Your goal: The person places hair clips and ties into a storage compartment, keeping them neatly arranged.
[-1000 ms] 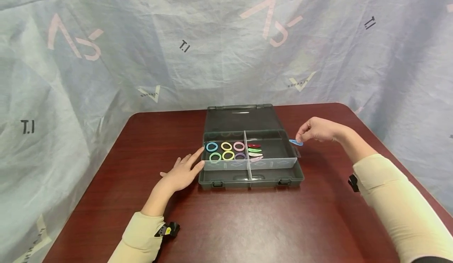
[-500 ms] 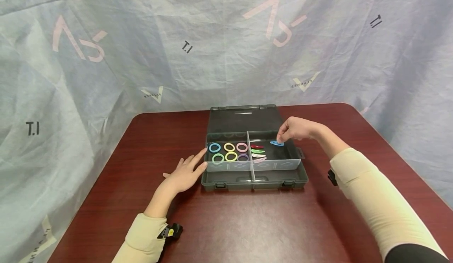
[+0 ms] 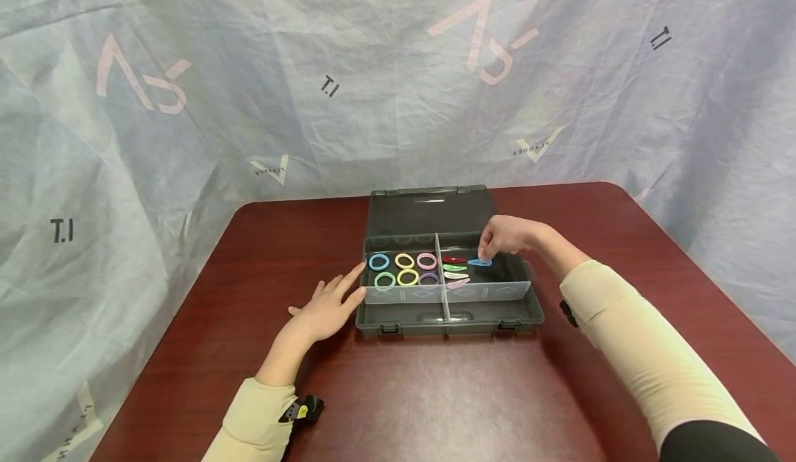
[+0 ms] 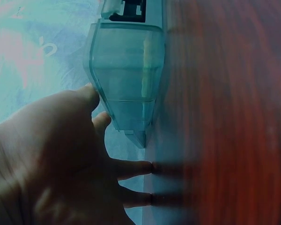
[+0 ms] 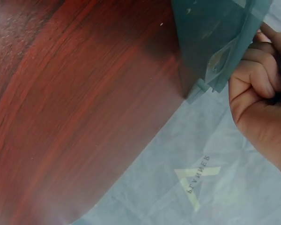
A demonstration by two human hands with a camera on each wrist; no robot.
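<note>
A dark translucent divided box [image 3: 398, 327] stands with its lid [image 3: 429, 213] laid back behind it. In the back right compartment, my right hand [image 3: 506, 234] pinches a blue snap hair clip [image 3: 480, 262] low over the floor; whether the clip touches it I cannot tell. To its left lie red [image 3: 455, 260], green [image 3: 455, 268], white [image 3: 457, 275] and pink hair clips [image 3: 458, 284] in a column. Several coloured hair ties [image 3: 408, 278] fill the back left compartment in two rows. My left hand [image 3: 323, 311], fingers spread, rests against the box's left side [image 4: 124, 70].
The two front compartments [image 3: 491, 306] hold nothing visible. Around the box spreads a reddish-brown wooden table [image 3: 435, 393]. A pale printed cloth [image 3: 385, 123] hangs behind the table and at its sides.
From outside the box's right edge, my right hand has carried the blue hair clip left into the back right compartment and lowered it beside the other clips. The left hand stays put.
</note>
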